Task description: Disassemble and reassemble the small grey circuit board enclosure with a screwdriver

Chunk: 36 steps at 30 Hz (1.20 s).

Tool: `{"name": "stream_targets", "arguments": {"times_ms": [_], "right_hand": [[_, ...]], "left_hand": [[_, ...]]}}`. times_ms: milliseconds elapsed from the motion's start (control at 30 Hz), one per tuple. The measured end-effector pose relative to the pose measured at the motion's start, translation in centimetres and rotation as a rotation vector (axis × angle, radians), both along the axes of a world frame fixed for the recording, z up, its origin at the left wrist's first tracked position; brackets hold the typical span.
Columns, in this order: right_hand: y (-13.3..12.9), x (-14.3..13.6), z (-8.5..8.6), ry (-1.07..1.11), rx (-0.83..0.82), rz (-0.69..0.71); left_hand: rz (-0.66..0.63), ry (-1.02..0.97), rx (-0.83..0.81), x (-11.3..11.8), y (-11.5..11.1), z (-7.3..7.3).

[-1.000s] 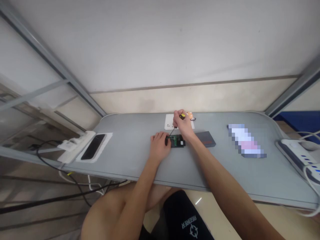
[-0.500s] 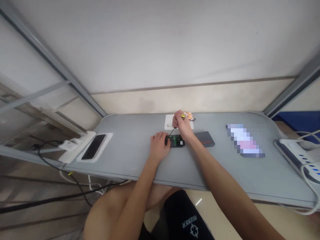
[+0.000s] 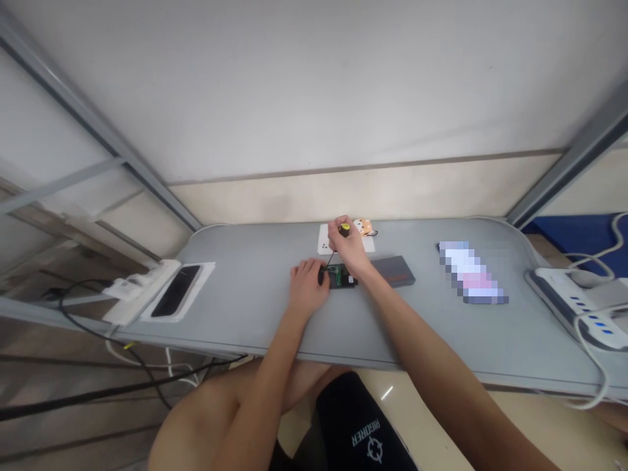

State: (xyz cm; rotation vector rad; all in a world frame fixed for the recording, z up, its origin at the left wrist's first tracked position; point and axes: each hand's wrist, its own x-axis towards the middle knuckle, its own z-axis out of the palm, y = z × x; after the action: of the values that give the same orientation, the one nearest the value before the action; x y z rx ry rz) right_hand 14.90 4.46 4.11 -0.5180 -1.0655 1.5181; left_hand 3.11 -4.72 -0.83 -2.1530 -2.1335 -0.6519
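My right hand [image 3: 352, 246] is closed around a screwdriver [image 3: 345, 229] with a yellow-ended dark handle. Its thin shaft slants down to the left end of a small electronic device [image 3: 337, 276], where a green circuit board and a black part are exposed. My left hand [image 3: 308, 282] grips the left end of that device against the table, its fingers curled over the edge. Just right of it lies a flat dark grey cover [image 3: 396, 272]. Behind the hands, small dark screws [image 3: 324, 246] rest on white paper [image 3: 322, 234].
An orange-and-white cartoon item [image 3: 364, 227] sits at the back of the grey table [image 3: 245, 281]. A black phone [image 3: 176, 291] on a white box and a white power strip [image 3: 142, 291] are left. A pixelated phone [image 3: 471, 271] and another power strip [image 3: 583, 307] are right.
The view has shifted slightly, moving everything a little left in the picture. My right hand has tipped the screwdriver's handle somewhat; both hands keep their holds.
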Motion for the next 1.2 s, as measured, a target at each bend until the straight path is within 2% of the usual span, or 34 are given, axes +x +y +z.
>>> {"name": "stream_targets", "arguments": {"times_ms": [167, 333, 433, 633, 800, 900, 1000, 1100, 1167, 1200], "right_hand": [[0.4, 0.3, 0.0, 0.088, -0.047, 0.083], [0.8, 0.5, -0.5, 0.025, -0.053, -0.03], [0.8, 0.4, -0.7, -0.061, 0.008, -0.13], [0.3, 0.6, -0.3, -0.136, 0.118, -0.068], [-0.1, 0.5, -0.4, -0.141, 0.063, -0.246], [-0.4, 0.3, -0.3, -0.201, 0.128, -0.313], [-1.2, 0.6, 1.2, -0.191, 0.223, -0.345], [-2.7, 2.4, 4.0, -0.175, 0.376, -0.45], [-3.6, 4.6, 5.8, -0.309, 0.552, -0.518], [-4.0, 5.9, 6.3, -0.429, 0.637, -0.492]], "left_hand": [[-0.003, -0.002, 0.012, 0.0, 0.0, 0.0], [0.003, 0.01, -0.002, 0.0, -0.1, 0.1], [0.002, 0.014, 0.0, 0.0, -0.1, 0.1], [-0.003, -0.003, 0.01, 0.0, -0.1, 0.0], [0.002, 0.006, 0.002, -0.1, -0.1, 0.0], [-0.001, 0.002, 0.006, 0.0, -0.1, -0.1], [0.002, -0.008, 0.009, 0.1, -0.1, -0.1], [0.008, -0.051, 0.015, 0.0, -0.1, -0.1], [0.001, -0.132, 0.02, -0.2, -0.2, -0.1], [-0.012, -0.185, 0.021, -0.4, -0.3, 0.0]]}}
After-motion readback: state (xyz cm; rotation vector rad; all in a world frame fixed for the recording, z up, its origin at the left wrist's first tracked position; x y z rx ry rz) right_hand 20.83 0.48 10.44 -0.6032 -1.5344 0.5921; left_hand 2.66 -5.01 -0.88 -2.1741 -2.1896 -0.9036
